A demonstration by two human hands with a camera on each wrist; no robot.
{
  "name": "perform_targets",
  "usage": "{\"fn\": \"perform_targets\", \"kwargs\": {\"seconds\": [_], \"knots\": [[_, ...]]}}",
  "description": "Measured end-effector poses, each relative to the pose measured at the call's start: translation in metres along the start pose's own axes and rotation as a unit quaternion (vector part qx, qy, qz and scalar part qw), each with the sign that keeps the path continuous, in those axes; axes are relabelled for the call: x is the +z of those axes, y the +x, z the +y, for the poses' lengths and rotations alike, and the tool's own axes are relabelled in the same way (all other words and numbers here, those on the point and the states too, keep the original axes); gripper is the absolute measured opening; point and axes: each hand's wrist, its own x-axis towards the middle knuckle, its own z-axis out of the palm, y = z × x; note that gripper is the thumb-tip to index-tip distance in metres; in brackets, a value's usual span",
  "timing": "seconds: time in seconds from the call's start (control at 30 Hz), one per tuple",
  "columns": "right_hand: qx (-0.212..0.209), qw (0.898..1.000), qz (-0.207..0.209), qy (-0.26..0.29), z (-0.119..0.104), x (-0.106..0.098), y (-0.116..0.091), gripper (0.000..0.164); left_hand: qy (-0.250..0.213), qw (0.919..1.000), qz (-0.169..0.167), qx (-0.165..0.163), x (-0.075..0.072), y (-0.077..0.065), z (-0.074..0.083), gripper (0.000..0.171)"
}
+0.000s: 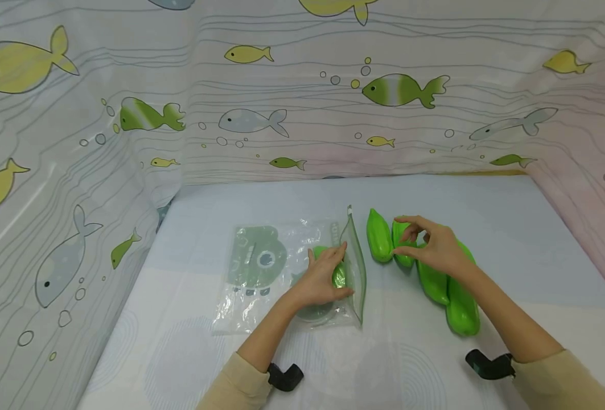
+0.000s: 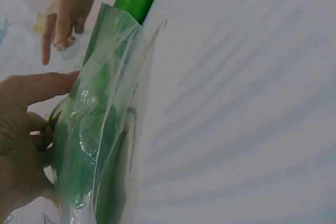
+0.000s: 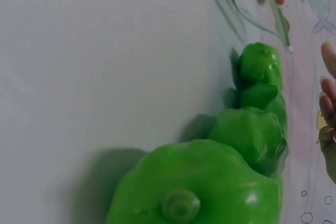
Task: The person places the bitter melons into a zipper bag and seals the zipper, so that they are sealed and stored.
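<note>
A clear zip bag point(image 1: 297, 233) with a green cartoon print lies flat on the table, its green-edged mouth gaping to the right. One bright green, glossy, lobed fruit or vegetable point(image 1: 339, 277) is inside, near the mouth. My left hand point(image 1: 322, 279) grips the bag over it, index finger and thumb spread along the mouth side; in the left wrist view its other fingers point(image 2: 44, 135) curl against the plastic. My right hand point(image 1: 435, 247) hovers over several similar green pieces point(image 1: 380, 236), thumb and index finger curved, a gap between them. It holds nothing.
The loose green pieces form a slanting row to the bag's right, the nearest one point(image 1: 463, 310) toward me. A pale cloth point(image 1: 179, 341) covers the table. Fish-printed curtains point(image 1: 292, 91) enclose the back and sides.
</note>
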Motion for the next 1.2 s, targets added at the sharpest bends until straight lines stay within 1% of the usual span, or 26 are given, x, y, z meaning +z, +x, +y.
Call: {"fn": "perform_targets", "kwargs": {"seconds": [0.17,0.37,0.63,0.8,1.0,1.2], "knots": [[0.045,0.999,-0.003,-0.011,0.006,-0.014,-0.002,0.057,0.005,1.0,-0.005,-0.001,0.0,0.001,0.0,0.1],[0.072,0.997,0.019,-0.033,0.021,-0.031,-0.009,0.054,0.005,1.0,-0.007,-0.001,0.0,0.001,0.0,0.101],[0.079,0.996,0.034,-0.039,0.043,-0.04,-0.026,0.054,0.01,0.9999,-0.009,-0.003,0.0,0.002,-0.001,0.101],[0.093,0.994,0.039,-0.04,0.052,-0.043,-0.037,0.054,0.008,0.9999,-0.011,-0.003,-0.001,0.002,-0.001,0.101],[0.103,0.992,0.052,-0.052,0.056,-0.046,-0.046,0.054,0.007,0.9999,-0.009,0.0,0.0,0.001,-0.001,0.101],[0.103,0.991,0.053,-0.071,0.057,-0.047,-0.049,0.054,0.006,1.0,-0.007,0.0,-0.001,0.0,0.0,0.101]]}}
